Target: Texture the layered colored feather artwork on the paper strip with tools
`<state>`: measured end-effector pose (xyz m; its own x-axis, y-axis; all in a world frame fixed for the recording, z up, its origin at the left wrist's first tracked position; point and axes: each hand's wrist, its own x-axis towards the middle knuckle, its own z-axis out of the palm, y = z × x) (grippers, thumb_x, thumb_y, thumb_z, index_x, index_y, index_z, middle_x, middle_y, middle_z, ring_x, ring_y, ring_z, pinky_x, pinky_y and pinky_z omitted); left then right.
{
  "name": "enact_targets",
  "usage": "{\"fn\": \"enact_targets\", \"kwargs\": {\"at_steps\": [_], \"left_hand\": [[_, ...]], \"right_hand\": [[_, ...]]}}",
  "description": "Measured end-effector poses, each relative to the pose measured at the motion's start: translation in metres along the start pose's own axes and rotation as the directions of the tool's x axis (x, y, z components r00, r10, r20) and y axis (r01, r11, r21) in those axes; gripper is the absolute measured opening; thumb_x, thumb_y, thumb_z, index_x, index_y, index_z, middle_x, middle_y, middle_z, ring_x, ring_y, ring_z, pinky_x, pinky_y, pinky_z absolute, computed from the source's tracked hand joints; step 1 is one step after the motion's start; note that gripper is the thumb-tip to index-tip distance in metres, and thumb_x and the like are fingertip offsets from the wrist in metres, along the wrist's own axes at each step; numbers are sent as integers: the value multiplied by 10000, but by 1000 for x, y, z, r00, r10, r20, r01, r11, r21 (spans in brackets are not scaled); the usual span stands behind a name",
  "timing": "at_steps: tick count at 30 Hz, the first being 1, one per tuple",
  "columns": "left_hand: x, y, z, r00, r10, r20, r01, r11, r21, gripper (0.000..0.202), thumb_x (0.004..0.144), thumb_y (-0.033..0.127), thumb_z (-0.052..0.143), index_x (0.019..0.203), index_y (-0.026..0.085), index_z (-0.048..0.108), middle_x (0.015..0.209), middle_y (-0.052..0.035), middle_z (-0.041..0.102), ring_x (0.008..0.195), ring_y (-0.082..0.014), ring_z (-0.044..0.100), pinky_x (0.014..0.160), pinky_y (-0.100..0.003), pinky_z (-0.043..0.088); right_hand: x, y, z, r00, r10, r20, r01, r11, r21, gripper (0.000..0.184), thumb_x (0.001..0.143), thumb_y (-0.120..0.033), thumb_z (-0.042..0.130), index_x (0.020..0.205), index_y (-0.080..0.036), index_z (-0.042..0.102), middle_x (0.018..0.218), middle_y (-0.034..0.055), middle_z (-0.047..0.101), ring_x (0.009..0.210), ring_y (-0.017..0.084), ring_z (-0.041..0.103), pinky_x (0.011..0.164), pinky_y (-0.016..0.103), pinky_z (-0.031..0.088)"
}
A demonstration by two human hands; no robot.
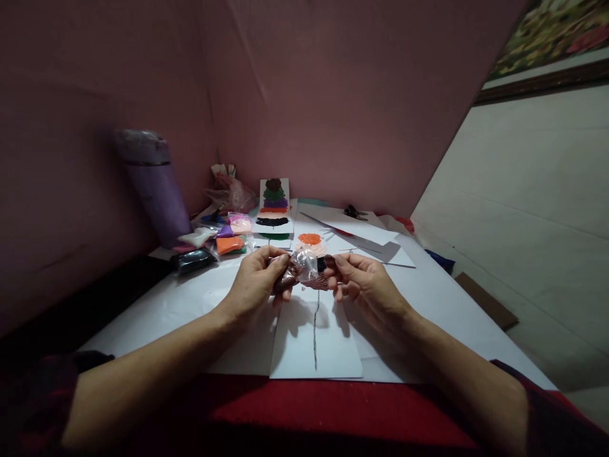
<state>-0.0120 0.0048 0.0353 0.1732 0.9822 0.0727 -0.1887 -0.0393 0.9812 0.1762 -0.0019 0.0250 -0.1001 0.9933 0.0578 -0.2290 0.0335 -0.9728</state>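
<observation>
My left hand (264, 273) pinches a clear plastic bag (307, 261) that has brown modelling clay (287, 274) inside. Between the thumb and fingers of my right hand (364, 279) is a small brown lump of clay (330, 261), just right of the bag. Both hands are over a white card (295, 349) on the table. On that card, bands of orange (309, 238), peach, black and brown clay sit above a dark drawn line (315, 336). My hands and the bag hide part of the bands.
Several clay packets (230, 245), one black (193, 261), lie at the left, before a purple bottle (157, 190). Layered clay cards (274, 212) stack at the back. White sheets (380, 251) and a dark key-like object (354, 212) are at the right. Pink walls (323, 114) rise behind.
</observation>
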Motion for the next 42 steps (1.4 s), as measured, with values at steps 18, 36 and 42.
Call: {"fn": "enact_targets", "kwargs": {"at_steps": [18,36,42], "left_hand": [[3,0,-1,999,44,-22,-44,999,0,194,828,261,675,808,148,519,571,24,610,363,-84,527,336,-162,343],[0,-1,1,999,33,26,-36,993,109,125,872,238,582,829,152,504,558,28,581,361,-83,520,308,-138,329],[5,-5,2,1000,-11,11,11,1000,16,207,812,304,683,838,138,562,567,26,580,369,-80,496,311,-153,333]], "right_hand": [[3,-4,-5,996,-34,79,26,994,104,389,673,-385,850,925,-166,650,708,1,694,509,95,593,470,215,474],[3,-6,-3,999,18,37,-21,996,88,415,607,-423,893,686,-186,561,551,-61,520,431,52,381,385,175,288],[5,0,-5,997,-62,42,60,997,50,388,670,-494,836,801,-150,712,582,-40,533,405,41,363,340,183,280]]}}
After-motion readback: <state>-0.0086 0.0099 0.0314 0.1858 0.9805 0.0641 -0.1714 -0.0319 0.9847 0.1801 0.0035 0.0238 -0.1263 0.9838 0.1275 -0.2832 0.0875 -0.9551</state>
